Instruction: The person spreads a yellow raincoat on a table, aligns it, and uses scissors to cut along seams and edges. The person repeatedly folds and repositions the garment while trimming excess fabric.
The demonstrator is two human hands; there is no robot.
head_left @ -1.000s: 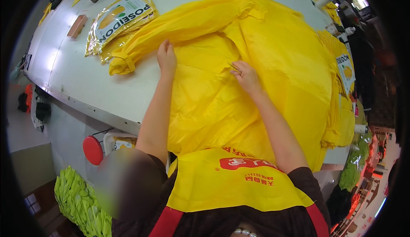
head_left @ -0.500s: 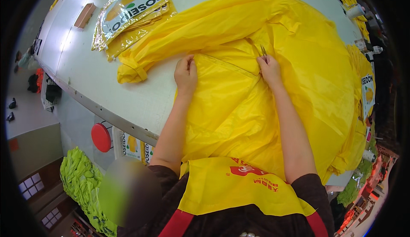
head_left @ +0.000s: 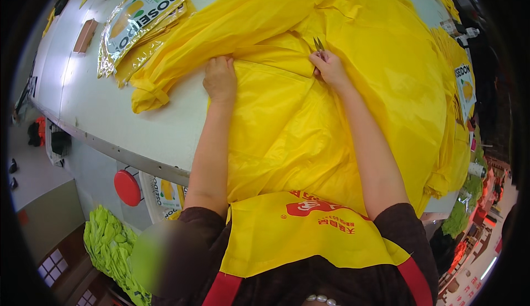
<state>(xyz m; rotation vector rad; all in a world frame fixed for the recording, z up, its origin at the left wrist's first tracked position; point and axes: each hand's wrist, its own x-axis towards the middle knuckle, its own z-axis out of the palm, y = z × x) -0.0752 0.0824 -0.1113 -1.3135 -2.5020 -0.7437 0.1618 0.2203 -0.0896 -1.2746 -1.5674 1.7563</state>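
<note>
risk: snips point(head_left: 318, 44) may nick the sheet point(head_left: 287, 118) if it slips or bunches | sheet: yellow, spread over table point(head_left: 94, 107), hanging off near edge | left hand point(head_left: 220, 78): palm down, fingers together, pressing the fold | right hand point(head_left: 329, 66): closed around snips, tips pointing away

Bright, even overhead light. Glare streak on the tabletop point(head_left: 72, 80) at its left end, plus sheen on the clear packets point(head_left: 141, 19) there. Shadows soft. Fisheye bends the tabletop edge; black vignette around. Blurred patch below the tabletop edge.
</note>
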